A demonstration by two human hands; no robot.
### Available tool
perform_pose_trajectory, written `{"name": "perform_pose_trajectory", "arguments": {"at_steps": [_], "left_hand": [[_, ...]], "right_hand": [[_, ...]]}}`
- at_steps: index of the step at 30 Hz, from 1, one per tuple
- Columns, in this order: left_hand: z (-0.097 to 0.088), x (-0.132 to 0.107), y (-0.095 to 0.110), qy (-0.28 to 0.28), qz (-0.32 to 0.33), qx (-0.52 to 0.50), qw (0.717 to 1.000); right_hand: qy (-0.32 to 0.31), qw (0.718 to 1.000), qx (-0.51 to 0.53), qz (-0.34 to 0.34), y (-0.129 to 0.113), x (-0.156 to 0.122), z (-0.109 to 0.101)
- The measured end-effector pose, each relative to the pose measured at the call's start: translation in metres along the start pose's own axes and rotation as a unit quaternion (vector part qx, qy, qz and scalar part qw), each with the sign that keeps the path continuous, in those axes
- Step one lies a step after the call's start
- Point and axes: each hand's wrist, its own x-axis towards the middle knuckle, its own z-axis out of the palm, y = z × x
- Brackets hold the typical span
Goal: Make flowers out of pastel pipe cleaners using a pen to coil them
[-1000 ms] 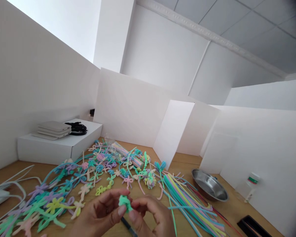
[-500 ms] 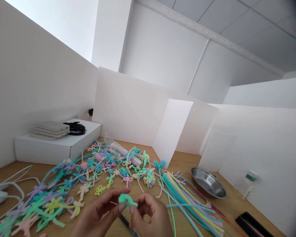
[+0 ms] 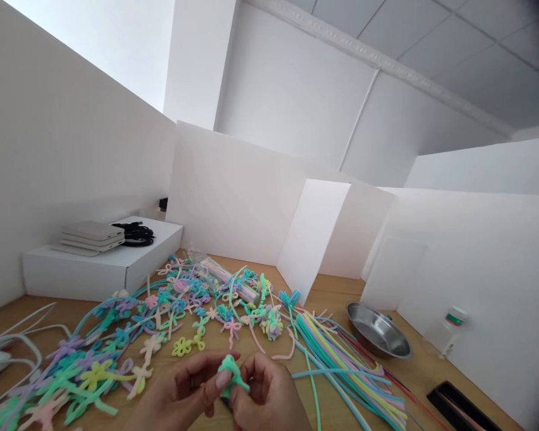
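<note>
Pinching a mint-green pipe-cleaner knot [image 3: 230, 372] between them, the left hand [image 3: 179, 386] and right hand [image 3: 265, 398] press close together, low over a wooden table [image 3: 336, 287]. Pastel pipe-cleaner flowers [image 3: 94, 377] spread just beyond the left hand, loose straight pipe cleaners [image 3: 341, 383] fan out past the right hand, and a steel bowl [image 3: 377, 330] sits farther right.

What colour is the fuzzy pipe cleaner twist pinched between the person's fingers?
Mint green, shown best in the head view on the pipe cleaner twist.
</note>
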Motion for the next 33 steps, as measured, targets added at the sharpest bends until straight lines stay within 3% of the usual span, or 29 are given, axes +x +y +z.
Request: {"name": "perform_pose_trajectory", "arguments": {"at_steps": [6, 11, 15, 17, 21, 25, 28, 33], "left_hand": [[0.001, 0.007, -0.010, 0.060, -0.055, -0.047, 0.996], [-0.005, 0.009, -0.010, 0.073, -0.079, -0.113, 0.988], [-0.008, 0.007, -0.009, 0.069, -0.034, -0.054, 0.996], [-0.009, 0.007, -0.010, 0.058, -0.023, -0.035, 0.997], [-0.009, 0.005, -0.009, 0.019, -0.004, -0.017, 1.000], [-0.006, 0.003, -0.006, 0.024, 0.017, 0.010, 1.000], [-0.006, 0.003, -0.007, 0.021, 0.049, 0.053, 0.997], [-0.012, 0.004, -0.007, 0.044, 0.158, 0.166, 0.972]], "right_hand": [[-0.006, 0.998, 0.058, -0.003, -0.007, -0.001, 0.001], [0.000, 0.997, -0.003, -0.076, -0.016, -0.004, -0.009], [-0.027, 0.994, 0.045, -0.100, -0.014, -0.006, -0.010], [-0.001, 0.987, 0.043, -0.153, -0.015, -0.006, -0.008], [0.011, 0.963, -0.012, -0.270, -0.023, -0.006, -0.005], [0.073, 0.942, -0.082, -0.317, -0.024, -0.007, -0.002], [0.118, 0.933, -0.084, -0.330, -0.021, -0.005, -0.003], [0.093, 0.957, -0.022, -0.273, -0.016, -0.002, -0.009]]}}
